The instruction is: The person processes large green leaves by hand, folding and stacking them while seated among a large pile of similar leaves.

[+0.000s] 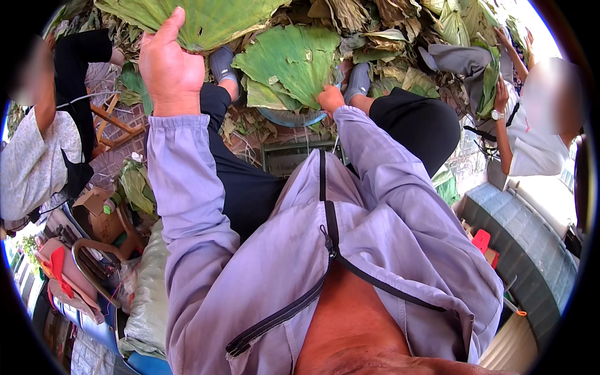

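My left hand (171, 75) is raised at the upper left, its thumb pressed over the lower edge of a broad green lotus leaf (229, 21). That leaf runs out of the top of the view. Between my feet lies a second lotus leaf (290, 61), green with torn, browned patches. Its lower right edge is pinched in the fingers of my right hand (330, 99). More leaf layers (267, 97) show beneath it, above the blue rim of a round basin (290, 120). What the basin holds is hidden by the leaves.
Dried lotus leaves (393, 18) are heaped beyond my feet. One person (42, 154) sits at the left near a wooden stool (112, 122). Another person (534, 136) at the right holds a folded leaf (491, 84). A cardboard box (96, 211) stands at the lower left.
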`<state>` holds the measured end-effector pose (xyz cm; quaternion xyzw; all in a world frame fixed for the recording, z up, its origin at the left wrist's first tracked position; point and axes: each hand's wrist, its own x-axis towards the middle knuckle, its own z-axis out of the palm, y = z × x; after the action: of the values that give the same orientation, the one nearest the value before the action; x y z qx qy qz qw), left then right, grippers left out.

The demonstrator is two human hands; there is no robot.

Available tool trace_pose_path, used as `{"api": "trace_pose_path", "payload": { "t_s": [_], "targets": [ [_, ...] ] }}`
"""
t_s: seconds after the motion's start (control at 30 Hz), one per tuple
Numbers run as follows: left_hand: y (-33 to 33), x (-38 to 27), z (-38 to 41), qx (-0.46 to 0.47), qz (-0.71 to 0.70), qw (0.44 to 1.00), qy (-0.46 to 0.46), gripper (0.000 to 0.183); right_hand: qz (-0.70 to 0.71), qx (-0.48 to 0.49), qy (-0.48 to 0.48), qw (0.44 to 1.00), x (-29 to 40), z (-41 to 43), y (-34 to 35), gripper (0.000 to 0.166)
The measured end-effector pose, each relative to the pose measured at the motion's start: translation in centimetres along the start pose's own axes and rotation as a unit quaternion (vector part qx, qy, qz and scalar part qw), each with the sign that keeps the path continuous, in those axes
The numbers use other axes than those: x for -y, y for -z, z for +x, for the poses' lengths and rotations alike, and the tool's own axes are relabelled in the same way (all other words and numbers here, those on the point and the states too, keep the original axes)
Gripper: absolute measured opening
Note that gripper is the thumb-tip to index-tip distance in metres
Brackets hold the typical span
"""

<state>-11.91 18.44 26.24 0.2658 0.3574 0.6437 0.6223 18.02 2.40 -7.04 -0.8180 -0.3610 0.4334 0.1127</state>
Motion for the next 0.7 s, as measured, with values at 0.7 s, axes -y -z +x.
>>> {"api": "trace_pose_path", "payload": {
  "t_s": [0.7],
  "targets": [
    [-2.3, 3.0, -4.7, 0.159, -0.124, 0.970, 0.135, 0.056, 0.543, 0.135, 0.261, 0.787, 22.3, -17.8, 13.5, 0.037]
  ]
}}
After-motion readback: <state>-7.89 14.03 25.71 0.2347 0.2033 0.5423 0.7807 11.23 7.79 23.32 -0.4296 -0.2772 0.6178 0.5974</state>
